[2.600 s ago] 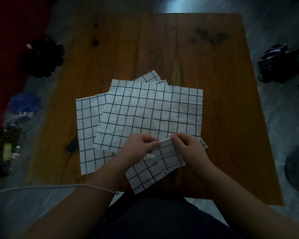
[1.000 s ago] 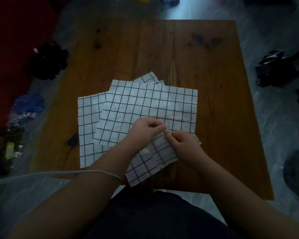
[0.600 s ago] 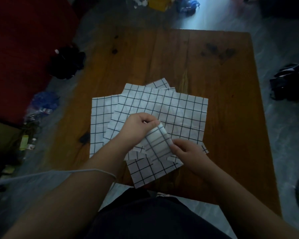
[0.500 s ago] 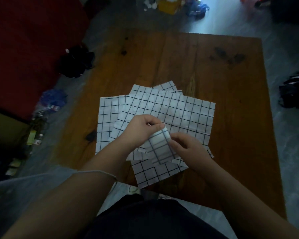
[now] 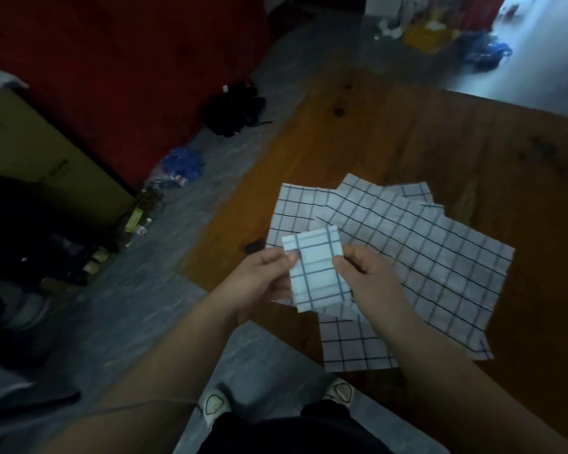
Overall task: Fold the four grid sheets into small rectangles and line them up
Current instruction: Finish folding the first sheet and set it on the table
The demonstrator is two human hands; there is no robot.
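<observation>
**Item under work.** One folded grid sheet (image 5: 315, 270), reduced to a small rectangle, is held upright above the near left part of the wooden table (image 5: 407, 142), clear of its surface.

**Left hand** (image 5: 263, 280). The thumb is laid on the face of the folded grid sheet at its left edge. The fingers are curled behind it, so the sheet is pinched between them.

**Right hand** (image 5: 371, 280). The right edge of the same sheet is pinched, with the thumb in front and the fingers bent behind.

**Remaining stock.** The unfolded grid sheets (image 5: 423, 257) are spread flat on the near half of the table, overlapped and fanned at different angles. One corner is seen to reach the table's near edge. Their number cannot be counted with certainty because of the overlap.

**Surroundings.**
- A black bag (image 5: 233, 108) is noted on the floor off the table's far left corner.
- A blue bundle (image 5: 181, 163) lies on the floor to the left of the table.
- A cardboard box (image 5: 46, 158) stands further left of the table.
- Two shoes (image 5: 215, 404) are seen on the floor at the table's near edge.

The frame is dim and finer detail is not resolved.
</observation>
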